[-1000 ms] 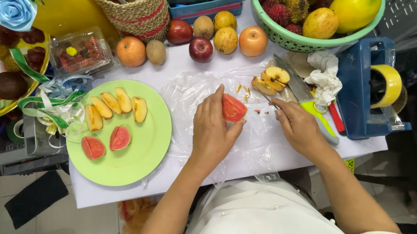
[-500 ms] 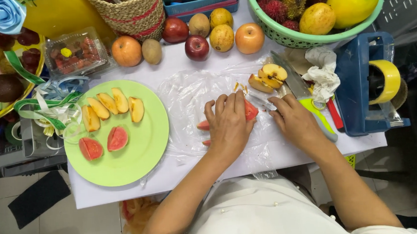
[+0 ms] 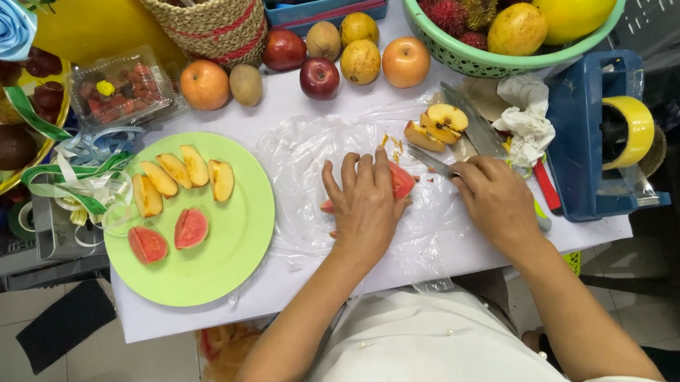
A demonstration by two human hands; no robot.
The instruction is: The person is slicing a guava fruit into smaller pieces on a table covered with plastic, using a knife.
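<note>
Nearest in, the left hand (image 3: pixel 366 205) now lies flat, palm down, pinning the red fruit piece (image 3: pixel 400 182) to the plastic sheet (image 3: pixel 305 149) on the desk (image 3: pixel 228 306); a second ago it held that piece up, so cutting looks underway. The right hand (image 3: pixel 499 201) has its grip closed round the knife (image 3: pixel 432 161), blade tip beside the fruit. Most of the fruit hides under the fingers. Leftward, the green plate (image 3: pixel 232 246) carries slices. Farther off, a cut apple (image 3: pixel 437 123) and the green bowl (image 3: pixel 498 62), cut off at the top edge.
</note>
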